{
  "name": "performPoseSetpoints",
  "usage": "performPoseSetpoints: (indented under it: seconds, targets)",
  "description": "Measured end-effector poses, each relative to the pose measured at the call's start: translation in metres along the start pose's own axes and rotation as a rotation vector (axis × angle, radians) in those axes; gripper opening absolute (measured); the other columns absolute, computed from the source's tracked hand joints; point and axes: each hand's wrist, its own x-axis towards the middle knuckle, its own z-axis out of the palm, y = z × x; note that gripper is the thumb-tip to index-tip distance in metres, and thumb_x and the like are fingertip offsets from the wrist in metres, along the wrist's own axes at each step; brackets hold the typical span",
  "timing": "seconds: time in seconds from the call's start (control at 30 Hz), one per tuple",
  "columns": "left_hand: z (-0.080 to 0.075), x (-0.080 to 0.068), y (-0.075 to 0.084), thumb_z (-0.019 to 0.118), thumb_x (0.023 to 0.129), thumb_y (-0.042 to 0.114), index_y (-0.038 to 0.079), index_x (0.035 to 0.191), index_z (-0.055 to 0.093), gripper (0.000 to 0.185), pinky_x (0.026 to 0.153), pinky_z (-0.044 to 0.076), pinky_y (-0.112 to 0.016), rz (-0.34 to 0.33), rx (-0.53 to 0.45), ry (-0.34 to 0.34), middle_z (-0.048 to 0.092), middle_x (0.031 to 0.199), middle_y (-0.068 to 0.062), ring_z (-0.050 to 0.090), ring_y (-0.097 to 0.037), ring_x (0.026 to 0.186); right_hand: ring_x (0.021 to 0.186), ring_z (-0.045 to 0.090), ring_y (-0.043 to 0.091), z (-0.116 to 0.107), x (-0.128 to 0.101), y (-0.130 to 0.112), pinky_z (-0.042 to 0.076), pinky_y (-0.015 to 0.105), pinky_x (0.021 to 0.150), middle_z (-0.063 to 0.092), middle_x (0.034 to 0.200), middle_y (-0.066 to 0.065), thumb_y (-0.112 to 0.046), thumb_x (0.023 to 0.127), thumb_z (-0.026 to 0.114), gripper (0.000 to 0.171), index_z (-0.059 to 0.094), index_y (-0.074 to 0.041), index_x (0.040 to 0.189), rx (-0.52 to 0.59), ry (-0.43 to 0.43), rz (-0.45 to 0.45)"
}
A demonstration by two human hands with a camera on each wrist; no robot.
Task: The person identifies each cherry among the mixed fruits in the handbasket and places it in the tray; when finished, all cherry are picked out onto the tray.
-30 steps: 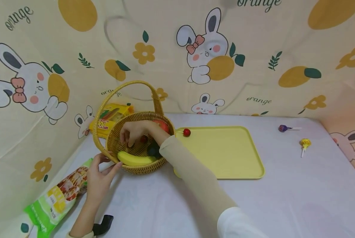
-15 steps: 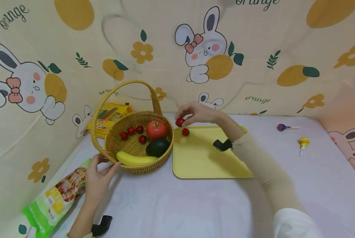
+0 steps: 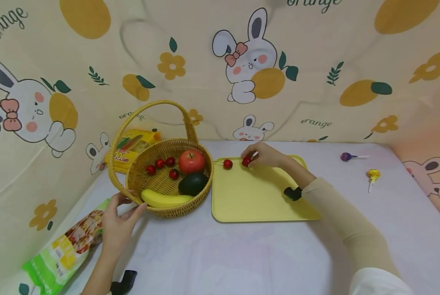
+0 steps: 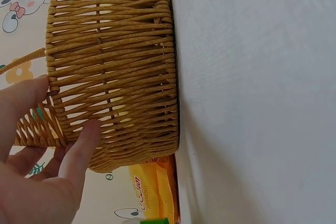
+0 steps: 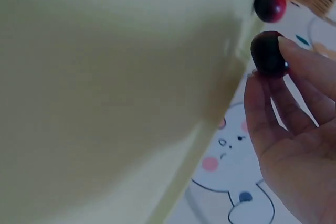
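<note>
My right hand point(image 3: 266, 156) pinches a dark red cherry point(image 3: 246, 162) between thumb and fingertips over the far edge of the yellow tray point(image 3: 257, 200). In the right wrist view that cherry point(image 5: 269, 54) looks almost black in shadow. Just left of it, another cherry point(image 3: 227, 164) lies at the tray's far left corner. My left hand point(image 3: 118, 225) grips the wicker basket point(image 3: 175, 211) by its rim at the foot of the handle. Inside the basket are several cherries point(image 3: 159, 163), a red apple point(image 3: 192, 162), a dark green avocado point(image 3: 193, 183) and a banana point(image 3: 165, 199).
A yellow snack package point(image 3: 135, 145) stands behind the basket. A green and white snack bag point(image 3: 66, 250) lies at the left. On the table's right side are a purple lollipop point(image 3: 347, 156) and a yellow lollipop point(image 3: 373, 175). A printed cloth backs the table.
My right hand has come out of the basket with a cherry and moved right, over the tray's far edge. The left hand keeps its grip on the basket.
</note>
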Motion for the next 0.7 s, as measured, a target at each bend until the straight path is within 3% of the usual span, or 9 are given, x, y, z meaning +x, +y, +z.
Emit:
performPoseSetpoints:
  seconds: [0.2,0.37,0.7]
  targets:
    - [-0.001,0.0,0.0,0.074,0.086,-0.006,-0.008,0.126,0.054,0.045,0.074,0.059,-0.016,-0.015,0.044,-0.003,0.052,0.108,-0.008,0.067,-0.005,0.084,0.102,0.064,0.035,0.012,0.007,-0.001,0.06,0.037,0.089,0.066,0.113,0.023,0.012,0.084,0.072,0.027,0.067,0.011,0.11,-0.011,-0.014,0.028]
    - [-0.001,0.0,0.0,0.074,0.086,-0.004,-0.007,0.127,0.054,0.046,0.073,0.059,-0.016,-0.028,0.069,-0.002,0.051,0.108,-0.008,0.067,-0.001,0.081,0.103,0.064,0.035,0.016,0.008,-0.004,0.06,0.039,0.089,0.066,0.113,0.023,0.012,0.084,0.071,0.027,0.067,0.011,0.111,-0.037,0.001,0.036]
    - [-0.001,-0.001,0.0,0.073,0.085,-0.009,-0.009,0.127,0.054,0.046,0.073,0.059,-0.015,-0.005,0.006,-0.014,0.051,0.109,-0.011,0.067,-0.002,0.08,0.1,0.064,0.032,0.012,0.006,-0.006,0.06,0.039,0.088,0.068,0.105,0.019,0.011,0.083,0.073,0.024,0.067,0.007,0.106,-0.084,0.015,0.022]
